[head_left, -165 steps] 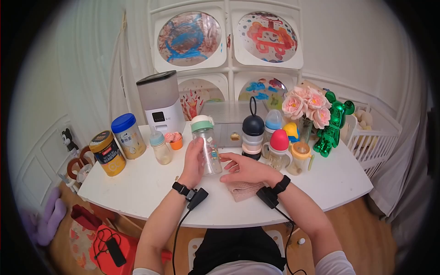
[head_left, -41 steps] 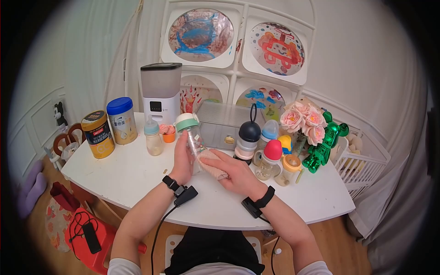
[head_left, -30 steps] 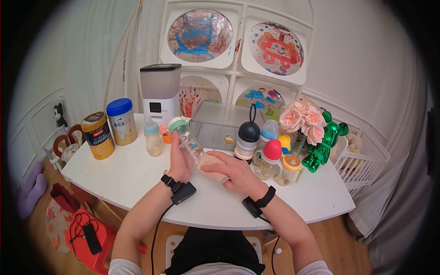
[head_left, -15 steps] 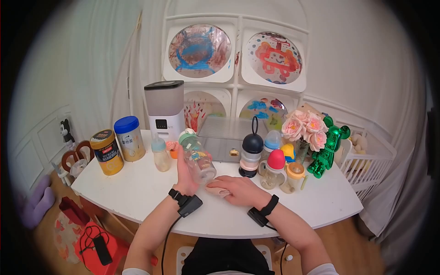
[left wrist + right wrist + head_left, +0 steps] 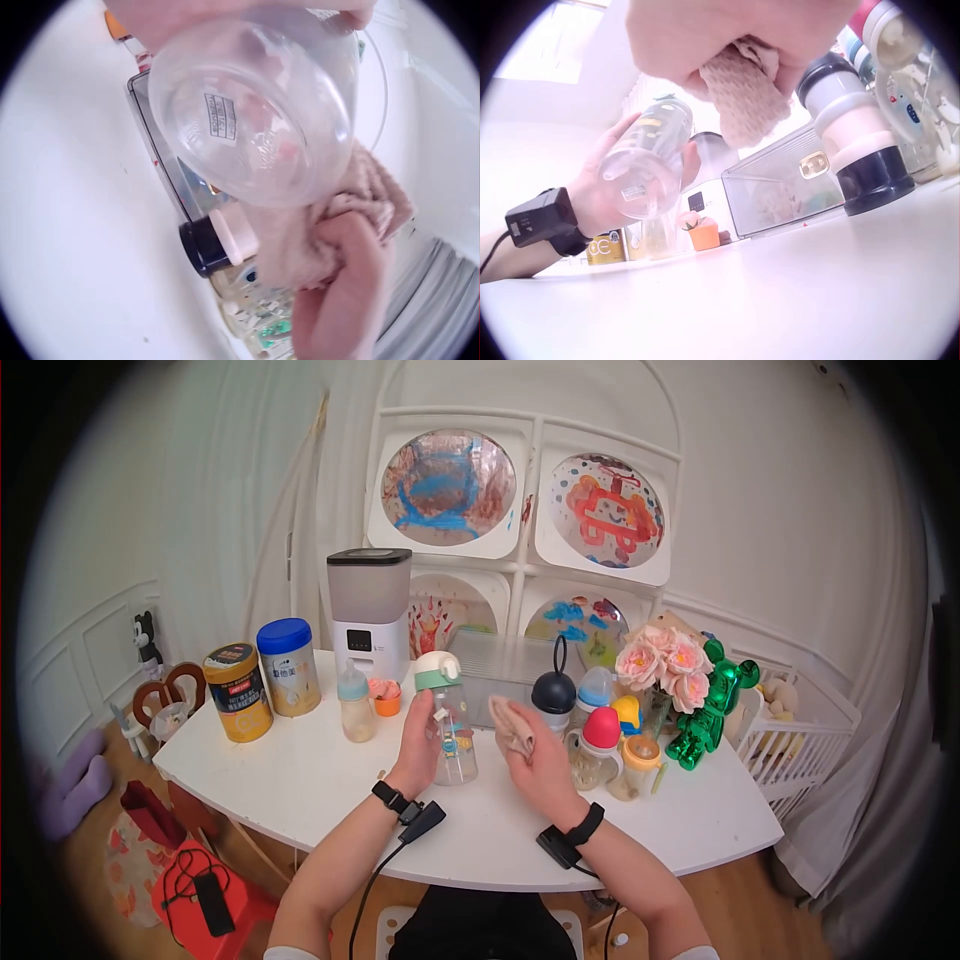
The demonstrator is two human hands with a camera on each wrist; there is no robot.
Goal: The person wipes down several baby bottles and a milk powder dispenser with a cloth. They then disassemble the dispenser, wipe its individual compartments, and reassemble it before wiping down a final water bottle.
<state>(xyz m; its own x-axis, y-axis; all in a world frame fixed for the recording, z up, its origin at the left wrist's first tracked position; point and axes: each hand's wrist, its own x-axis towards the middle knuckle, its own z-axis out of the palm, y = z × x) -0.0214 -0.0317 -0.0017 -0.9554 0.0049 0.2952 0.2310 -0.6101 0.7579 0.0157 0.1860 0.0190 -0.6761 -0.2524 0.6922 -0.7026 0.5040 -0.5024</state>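
Observation:
In the head view the left hand (image 5: 418,745) grips a clear bottle (image 5: 457,745) with a green and white lid, held upright. The right hand (image 5: 543,772) pinches a crumpled pink cloth (image 5: 512,728) to the right of the bottle, apart from it. The left wrist view looks at the round base of the bottle (image 5: 232,127), with the cloth (image 5: 300,240) and right hand (image 5: 349,285) beyond it. In the right wrist view the cloth (image 5: 742,94) hangs from the right hand (image 5: 735,30), and the left hand (image 5: 596,187) holds the bottle (image 5: 649,161).
On the white table (image 5: 330,800) stand two cans (image 5: 238,695), a small bottle (image 5: 355,705), an orange cup (image 5: 386,703) and a white dispenser (image 5: 370,610). Rightward are a dark-lidded stacked container (image 5: 553,695), several baby bottles (image 5: 594,760), flowers (image 5: 665,665) and a green bear figure (image 5: 712,705).
The bottle, tilted with its base toward the right hand half a second ago, now stands more upright. The right hand has lifted the cloth up and away from its base. The head view has shifted slightly.

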